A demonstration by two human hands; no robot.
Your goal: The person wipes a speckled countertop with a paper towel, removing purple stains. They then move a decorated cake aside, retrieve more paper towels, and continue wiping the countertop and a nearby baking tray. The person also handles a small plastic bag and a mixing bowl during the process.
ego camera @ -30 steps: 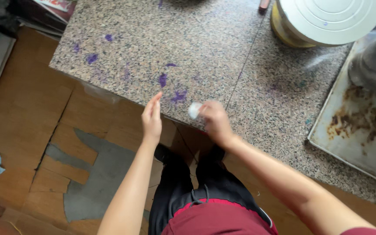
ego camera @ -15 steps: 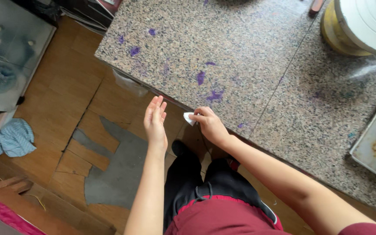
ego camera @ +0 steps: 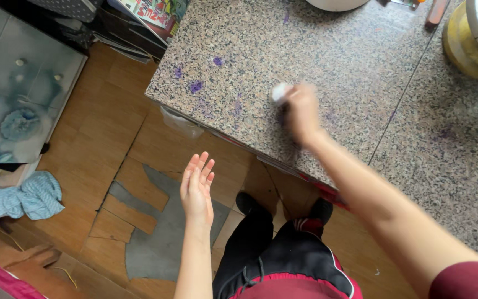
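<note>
My right hand (ego camera: 301, 113) grips a white wad (ego camera: 279, 92) against the stained counter (ego camera: 360, 66); left hand (ego camera: 196, 188) hangs open, clear of the edge. Firm, overlapping strokes across the purple spots (ego camera: 196, 86) advised.

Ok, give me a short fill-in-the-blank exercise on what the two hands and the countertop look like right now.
1. The right hand presses a small white wad onto the speckled ____ countertop.
2. The stains on the stone are ____ in colour.
3. The left hand is open, holds nothing, and hangs over the ____ floor.
4. A crumpled light ____ cloth lies on the floor.

Missing words: granite; purple; wooden; blue
</note>
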